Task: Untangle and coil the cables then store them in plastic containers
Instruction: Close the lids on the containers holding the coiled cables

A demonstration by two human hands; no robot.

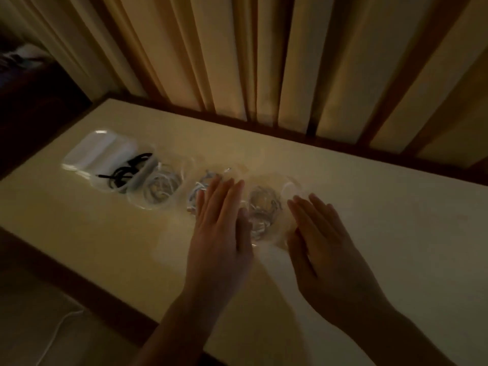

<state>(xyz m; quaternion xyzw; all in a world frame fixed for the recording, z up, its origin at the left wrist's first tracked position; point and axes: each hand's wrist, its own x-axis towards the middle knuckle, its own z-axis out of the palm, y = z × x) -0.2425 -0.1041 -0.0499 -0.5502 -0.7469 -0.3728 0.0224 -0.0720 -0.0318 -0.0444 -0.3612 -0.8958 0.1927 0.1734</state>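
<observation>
Several clear plastic containers stand in a row on the pale table (369, 207). The leftmost container (105, 184) holds a coiled black cable (124, 173). Beside it a second container (137, 199) holds a coiled white cable (161, 184). A third coil of white cable (200, 187) shows just past my left hand (219, 228). A fourth container (280, 233) with a greyish coiled cable (264, 207) sits between my hands. My left hand is flat with straight fingers to the left of it. My right hand (324, 244), also flat with straight fingers, is to its right. Neither hand holds anything.
A white lid or tray (97, 151) lies at the far left end of the row. Curtains (264, 62) hang behind the table's back edge. A white cord (55, 336) trails on the floor at lower left. The room is dim.
</observation>
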